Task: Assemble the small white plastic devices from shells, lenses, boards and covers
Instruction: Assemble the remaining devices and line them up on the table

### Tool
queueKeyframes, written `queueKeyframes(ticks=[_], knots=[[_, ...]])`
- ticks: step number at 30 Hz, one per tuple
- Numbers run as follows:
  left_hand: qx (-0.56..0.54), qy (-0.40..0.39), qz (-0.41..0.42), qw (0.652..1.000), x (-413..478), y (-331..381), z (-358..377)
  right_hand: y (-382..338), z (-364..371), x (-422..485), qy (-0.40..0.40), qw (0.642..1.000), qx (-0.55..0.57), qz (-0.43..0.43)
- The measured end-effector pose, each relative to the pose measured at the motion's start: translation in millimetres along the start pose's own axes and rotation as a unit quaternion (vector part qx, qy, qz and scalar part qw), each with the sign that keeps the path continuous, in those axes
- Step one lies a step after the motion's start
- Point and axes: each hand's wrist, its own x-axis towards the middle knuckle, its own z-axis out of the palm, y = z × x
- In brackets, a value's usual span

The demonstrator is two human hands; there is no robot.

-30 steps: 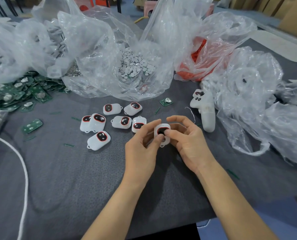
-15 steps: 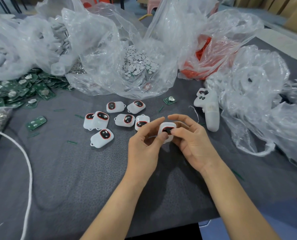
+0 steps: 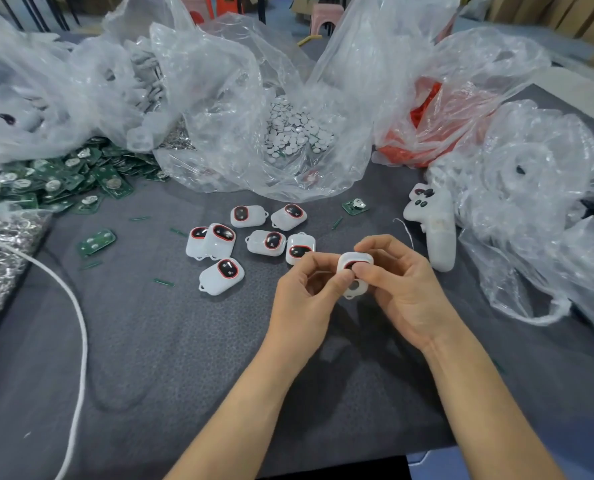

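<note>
Two hands: seen from the head camera, both meet over the middle of the grey table mat (image 3: pixel 150 358), clamped on one small white device (image 3: pixel 357 264).
Left hand (image 3: pixel 306 292): thumb and forefinger are curled in and pinch the device's left edge; the other fingers are tucked behind and hard to make out.
Right hand (image 3: pixel 403 292): the thumb presses on the device's front face, and the fingers curl round its back and right side.
Held device: lifted just above the mat, its face tilted toward the camera. A dark, red-ringed window shows partly under the right thumb, with a grey round spot below it.
Seven more devices (image 3: pixel 266 242): lying loose on the mat just left of the hands, each white with a red-ringed dark window. Two of them touch.
Circuit boards (image 3: pixel 56 181): a green heap at far left, partly under a clear bag.
Loose board (image 3: pixel 355 206): lies alone on the mat beyond the hands.
White discs (image 3: pixel 295 133): piled inside a clear bag at centre back.
Orange parts (image 3: pixel 427 133): inside a clear bag at right back.
Step in hand: most likely seating a part in the front of the shell, or checking its fit. Which part, I cannot tell.
Next move: probably firm, even thumb pressure until the piece sits flush, then laying this device with the others and reaching for a fresh shell.
</note>
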Motion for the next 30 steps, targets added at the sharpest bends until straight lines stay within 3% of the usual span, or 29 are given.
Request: queueKeyframes(ticks=[13, 24, 26, 28, 30], knots=[[0.004, -0.027, 0.003, 1.0, -5.3, -3.8, 4.2, -14.8, -12.5, -7.3, -0.035, 0.999, -0.012, 0.034], [-0.141, -0.114, -0.095, 0.979, -4.7, 0.3, 4.9, -14.8, -16.7, -4.4, -0.073, 0.993, 0.07, 0.063], [-0.077, -0.08, -0.05, 0.993, -4.5, -0.1, 4.6, -12.1, -14.0, -2.7, -0.047, 0.994, 0.08, 0.056], [0.058, -0.026, 0.028, 0.998, -3.5, 0.7, 3.6, -9.7, -10.3, -0.4, -0.001, 0.995, 0.087, 0.047], [0.227, 0.039, 0.106, 0.967, 0.7, 3.3, -3.4, -7.4, -9.2, 2.0, 0.044, 0.994, 0.09, 0.045]])
